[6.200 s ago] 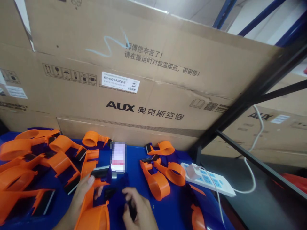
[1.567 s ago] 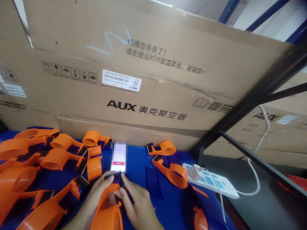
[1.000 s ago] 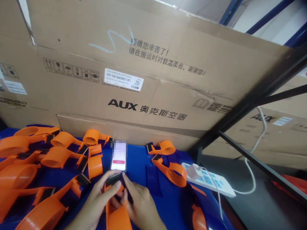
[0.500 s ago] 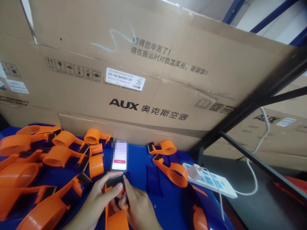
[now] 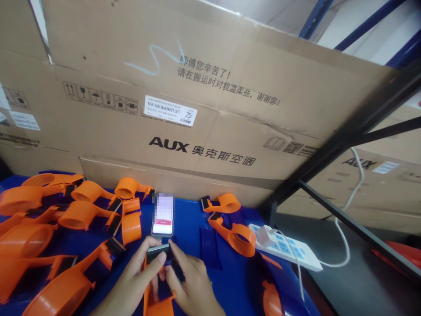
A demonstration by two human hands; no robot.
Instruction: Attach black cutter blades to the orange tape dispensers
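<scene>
An orange tape dispenser [image 5: 159, 308] is held between my two hands at the bottom centre, its black head and toothed cutting edge uppermost. My left hand [image 5: 143, 270] wraps around the head from the left, thumb lying across the black part. From the right, my right hand [image 5: 190, 278] grips the same dispenser, its index finger at the head's right end and other fingers curled near a dark blue piece. What those curled fingers touch is partly hidden. Just beyond the hands, a phone [image 5: 162, 227] with a lit, partly blurred screen lies on the blue surface.
Several orange tape dispensers [image 5: 79, 215] crowd the left side; others [image 5: 241, 239] lie at right. A white power strip [image 5: 286, 248] with a plug and cables sits near the right edge. Behind stands a large cardboard panel [image 5: 210, 101], beside a dark metal frame [image 5: 309, 169].
The dispenser's head has tilted in my hands, so the toothed edge now shows more clearly. My right fingers have shifted slightly along it. The view has moved a little.
</scene>
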